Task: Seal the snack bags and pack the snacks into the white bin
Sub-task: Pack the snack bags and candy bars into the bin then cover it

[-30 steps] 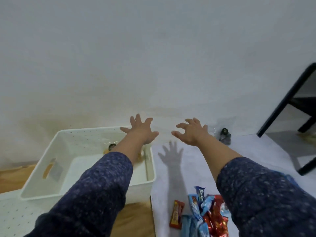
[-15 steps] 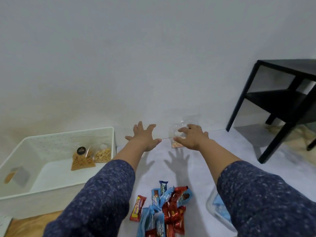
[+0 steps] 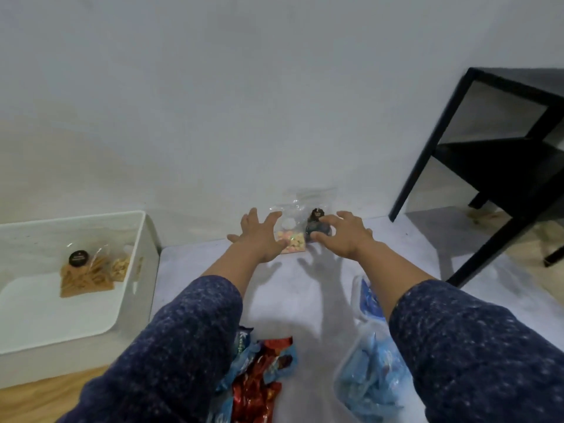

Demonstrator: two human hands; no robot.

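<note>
Two clear bags stand against the wall: left hand [image 3: 259,236], fingers spread wide, nearest the pale-snack bag [image 3: 291,236]; right hand [image 3: 346,235], equally spread, empty, nearest the dark bag [image 3: 317,225].

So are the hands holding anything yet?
Not yet. The left hand and right hand are spread open, reaching the two clear snack bags by the wall.

Blue wrapper [image 3: 243,343] shows "K" (rest hidden); other labels too blurred.

Dark navy speckled long sleeves, left sleeve [image 3: 171,355] and right sleeve [image 3: 476,349], pushed up mid-forearm; left hand [image 3: 259,236], right hand [image 3: 345,236] bare, no jewellery visible.
</note>
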